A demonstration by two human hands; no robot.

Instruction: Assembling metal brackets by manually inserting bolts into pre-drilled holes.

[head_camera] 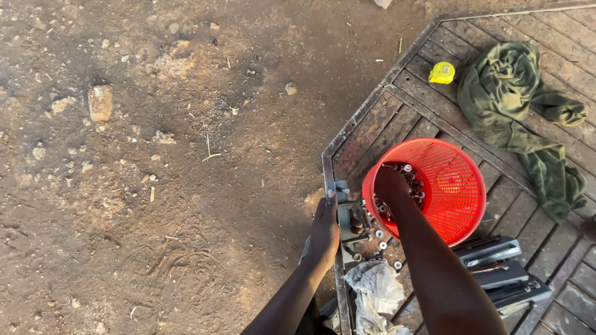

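Right hand [392, 186] plunged into red mesh basket [456, 186] among bolts [411, 178] — grip hidden, cannot tell. Basket at 3 o'clock, upright, mouth up. Left hand [325, 229] fingers curled over grey metal bracket [345, 214] — long axis 12-to-6 on platform edge [327, 162].

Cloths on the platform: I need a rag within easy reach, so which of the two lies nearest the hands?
The crumpled white cloth, lying between the two forearms below the red basket. The green cloth lies far off beside the yellow tape measure.

Two bare forearms, hands [325, 232] seemingly ungloved, no sleeves visible
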